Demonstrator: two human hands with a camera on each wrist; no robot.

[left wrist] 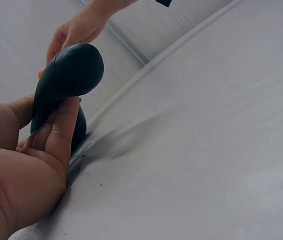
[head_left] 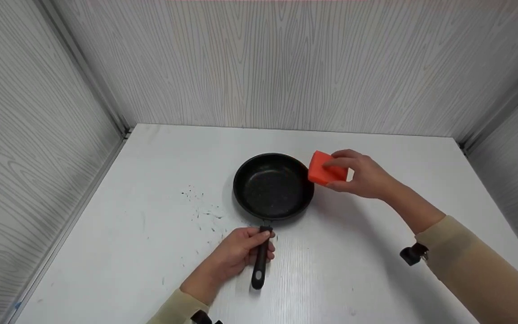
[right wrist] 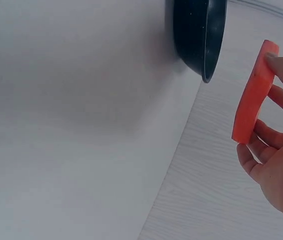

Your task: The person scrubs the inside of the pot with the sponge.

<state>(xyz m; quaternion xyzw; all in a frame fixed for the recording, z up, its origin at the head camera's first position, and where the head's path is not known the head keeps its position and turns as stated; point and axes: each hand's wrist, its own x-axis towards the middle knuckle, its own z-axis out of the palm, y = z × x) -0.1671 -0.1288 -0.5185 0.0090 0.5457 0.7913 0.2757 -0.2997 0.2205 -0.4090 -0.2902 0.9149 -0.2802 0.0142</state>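
Observation:
A black frying pan (head_left: 273, 186) sits in the middle of the white table, its handle (head_left: 259, 270) towards me. My left hand (head_left: 241, 252) grips that handle, thumb on top and fingers curled beneath; the left wrist view shows the rounded handle end (left wrist: 79, 70) above the palm (left wrist: 26, 185). At the pan's right rim, my right hand (head_left: 362, 175) holds an orange-red sponge (head_left: 324, 168) between thumb and fingers. From the right wrist, the sponge (right wrist: 255, 95) appears as a slightly bent slab, raised above the table and apart from the pan's side (right wrist: 196, 40).
Small dark specks and smudges (head_left: 207, 213) mark the white table (head_left: 151, 247) left of the pan. Grey wood-patterned panels stand behind the table (head_left: 259, 67) and along both sides. Dark wrist devices (head_left: 412, 254) sit at the beige sleeves.

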